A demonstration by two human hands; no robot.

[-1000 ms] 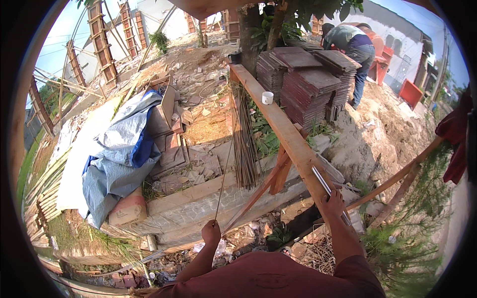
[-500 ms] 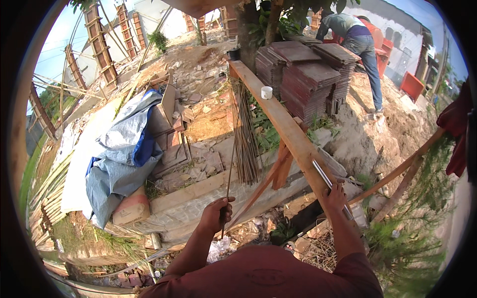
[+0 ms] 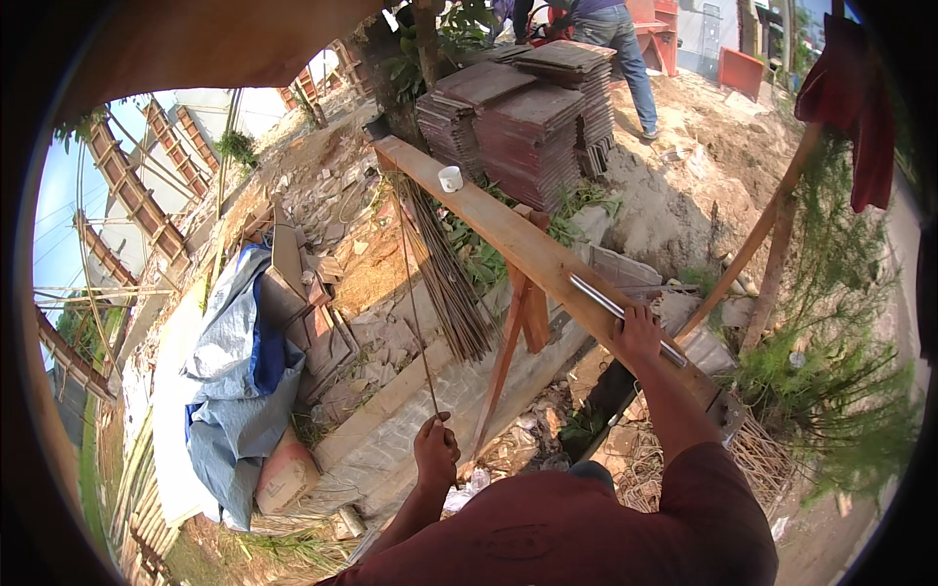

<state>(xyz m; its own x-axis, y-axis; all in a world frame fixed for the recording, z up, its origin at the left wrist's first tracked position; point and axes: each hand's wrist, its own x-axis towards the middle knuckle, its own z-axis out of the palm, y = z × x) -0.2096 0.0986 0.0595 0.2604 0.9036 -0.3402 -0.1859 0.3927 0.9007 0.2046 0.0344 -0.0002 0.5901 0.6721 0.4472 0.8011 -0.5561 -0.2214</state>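
My left hand [image 3: 436,449] is closed around the near end of a thin steel rod [image 3: 418,337], which slants away toward the far left. A bundle of similar rods [image 3: 445,283] lies just beyond, beside a long wooden plank [image 3: 513,230]. On the plank's near part rests a shiny metal pipe [image 3: 596,295]. My right hand [image 3: 639,334] is closed over the pipe, its fingers curled at the plank; the palm side is hidden. A small white cup [image 3: 450,179] stands farther along the plank.
Stacked reddish tiles [image 3: 528,132] stand past the plank, near another person in jeans [image 3: 635,78]. Wooden legs [image 3: 508,342] prop the plank. A blue-grey tarp [image 3: 244,400] and a sack [image 3: 285,476] lie left. Red cloth [image 3: 850,107] hangs right; cut rods [image 3: 762,459] lie below.
My view has turned, so the plank and tiles sit farther left and higher. The rod in my left hand now leans farther left. My right hand stays on the pipe.
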